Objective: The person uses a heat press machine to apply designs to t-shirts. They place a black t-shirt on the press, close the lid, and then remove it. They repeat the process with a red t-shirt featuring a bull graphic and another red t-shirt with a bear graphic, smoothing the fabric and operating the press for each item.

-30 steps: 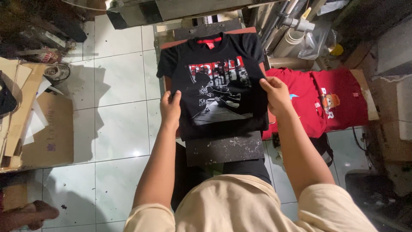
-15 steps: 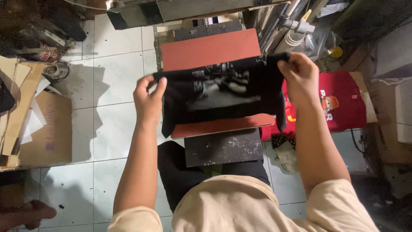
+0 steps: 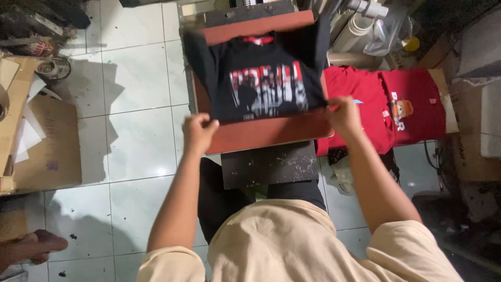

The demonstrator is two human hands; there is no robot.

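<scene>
On the red-brown pad (image 3: 261,136) of a press, at the middle of the scene, a black T-shirt (image 3: 261,78) lies print side up, its red, white and grey picture facing the camera and its red-lined collar at the far end. The shirt's near edge is folded or bunched, leaving a bare strip of pad on the near side. The left hand (image 3: 199,131) grips the shirt's near left corner, fingers curled shut on the cloth. The right hand (image 3: 343,112) pinches the near right corner between thumb and fingers; the blur makes it hard to tell how much cloth it holds. A dark, speckled plate (image 3: 269,166) juts out just below the pad, toward the person's lap.

Right of the press, two red shirts (image 3: 396,112) lie spread side by side, one with a cartoon print. Pale tubes (image 3: 360,28) stand at the far right. Flat cardboard sheets (image 3: 47,141) rest on the white tiled floor (image 3: 135,141) to the left. A bare foot (image 3: 31,248) of someone else shows at the near left corner.
</scene>
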